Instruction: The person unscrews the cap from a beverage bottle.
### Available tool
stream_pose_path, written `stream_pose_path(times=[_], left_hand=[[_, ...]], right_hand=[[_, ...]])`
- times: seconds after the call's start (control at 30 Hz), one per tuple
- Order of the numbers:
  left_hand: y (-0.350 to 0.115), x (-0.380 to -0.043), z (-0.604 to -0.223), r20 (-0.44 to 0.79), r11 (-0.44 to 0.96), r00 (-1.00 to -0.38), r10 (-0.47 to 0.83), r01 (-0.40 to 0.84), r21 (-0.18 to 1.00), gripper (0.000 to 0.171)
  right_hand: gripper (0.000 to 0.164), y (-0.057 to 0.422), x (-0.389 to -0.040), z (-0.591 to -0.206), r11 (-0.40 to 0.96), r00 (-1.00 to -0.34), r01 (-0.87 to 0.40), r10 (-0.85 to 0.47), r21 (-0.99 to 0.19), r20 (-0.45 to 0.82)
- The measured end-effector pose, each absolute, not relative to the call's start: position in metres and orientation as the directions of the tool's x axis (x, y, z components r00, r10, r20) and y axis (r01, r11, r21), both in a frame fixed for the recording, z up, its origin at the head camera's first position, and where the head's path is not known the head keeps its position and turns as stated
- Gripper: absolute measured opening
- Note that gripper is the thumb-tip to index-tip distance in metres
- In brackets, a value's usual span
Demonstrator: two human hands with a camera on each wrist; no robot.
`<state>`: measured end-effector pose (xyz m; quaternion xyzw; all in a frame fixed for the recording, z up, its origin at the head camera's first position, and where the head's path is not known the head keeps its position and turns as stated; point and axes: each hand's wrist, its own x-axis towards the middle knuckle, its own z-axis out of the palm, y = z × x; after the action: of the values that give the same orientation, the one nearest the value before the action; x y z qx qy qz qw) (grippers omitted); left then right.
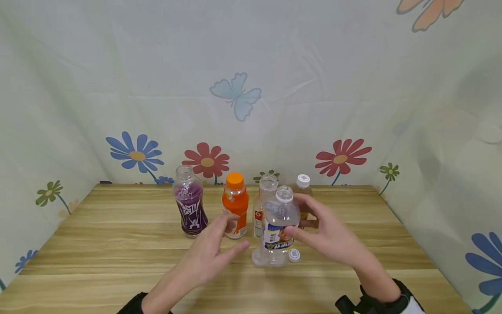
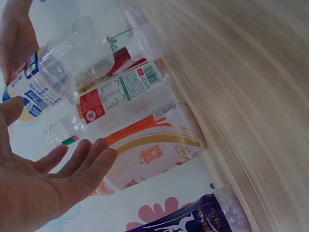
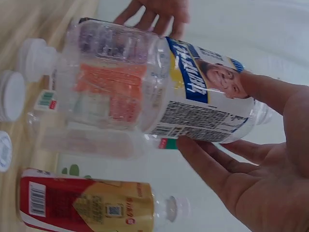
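Observation:
My right hand (image 1: 329,231) grips a clear, uncapped plastic bottle (image 1: 283,213) by its upper part, thumb on one side and fingers on the other. The bottle carries a white, blue and yellow label (image 3: 207,92). In the right wrist view its base appears off the table, with white caps close by. My left hand (image 1: 211,248) is held left of this bottle, fingers spread and nothing in them. In the head view it overlaps an orange bottle (image 1: 235,200) with an orange cap; contact cannot be told. One white cap (image 1: 294,255) lies beside the clear bottle's base.
A purple-filled open bottle (image 1: 190,205) stands at the left. Behind the held bottle are another clear open bottle (image 1: 268,182) and a white-capped bottle (image 1: 303,183) with a red and gold label (image 3: 91,203). The wooden table (image 1: 117,235) ends at a flowered cloth (image 1: 274,122).

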<state>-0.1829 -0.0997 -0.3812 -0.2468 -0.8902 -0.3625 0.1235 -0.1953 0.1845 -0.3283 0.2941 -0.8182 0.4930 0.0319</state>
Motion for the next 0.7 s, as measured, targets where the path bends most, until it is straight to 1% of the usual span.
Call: stream_pose_path(times=[0.13, 0.23, 0.5, 0.7], left_hand=[[-0.101, -0.184, -0.382, 0.399, 0.639, -0.858, 0.323, 0.508, 0.577, 0.064], [-0.102, -0.185, -0.383, 0.393, 0.649, -0.865, 0.312, 0.496, 0.576, 0.066], [-0.103, -0.188, -0.381, 0.395, 0.663, -0.877, 0.274, 0.470, 0.583, 0.057], [-0.105, -0.188, -0.380, 0.399, 0.680, -0.881, 0.253, 0.455, 0.574, 0.059]], right_hand=[[0.063, 0.194, -0.195, -0.320, 0.348, -0.849, -0.457, -0.446, -0.819, 0.284], [0.064, 0.203, -0.195, -0.314, 0.382, -0.867, -0.425, -0.432, -0.820, 0.248], [0.063, 0.222, -0.192, -0.304, 0.584, -0.920, -0.354, -0.360, -0.731, 0.158], [0.064, 0.229, -0.195, -0.304, 0.727, -0.938, -0.336, -0.319, -0.599, 0.139]])
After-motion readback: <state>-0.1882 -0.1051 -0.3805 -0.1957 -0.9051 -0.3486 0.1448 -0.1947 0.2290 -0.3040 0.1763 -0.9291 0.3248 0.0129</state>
